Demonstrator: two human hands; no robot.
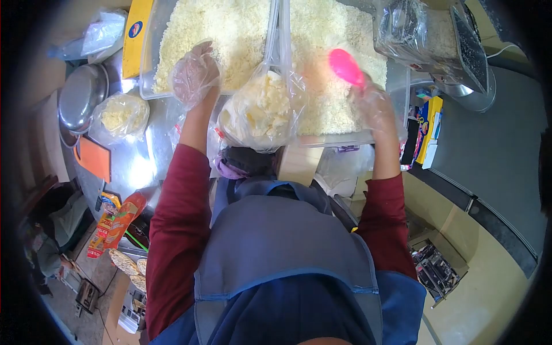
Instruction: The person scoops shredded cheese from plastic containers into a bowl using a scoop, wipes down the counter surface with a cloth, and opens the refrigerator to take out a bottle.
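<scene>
My left hand [196, 77], in a clear plastic glove, is over the front of the left tub of white crumbly food [236, 34]; its fingers are partly bunched and hard to make out. In my right hand [374, 103], also gloved, is a bright pink spoon or scoop [346, 67], held above the right tub of the same crumbs [330, 109]. Between the hands, a clear bag with pale yellow chunks [259, 112] lies at the tubs' front edge.
A smaller bag of crumbs [122, 117], a metal pan [84, 98] and an orange board [93, 160] are at the left. A yellow box [138, 37] stands beside the left tub. Plastic-covered metal equipment [437, 40] is at the upper right.
</scene>
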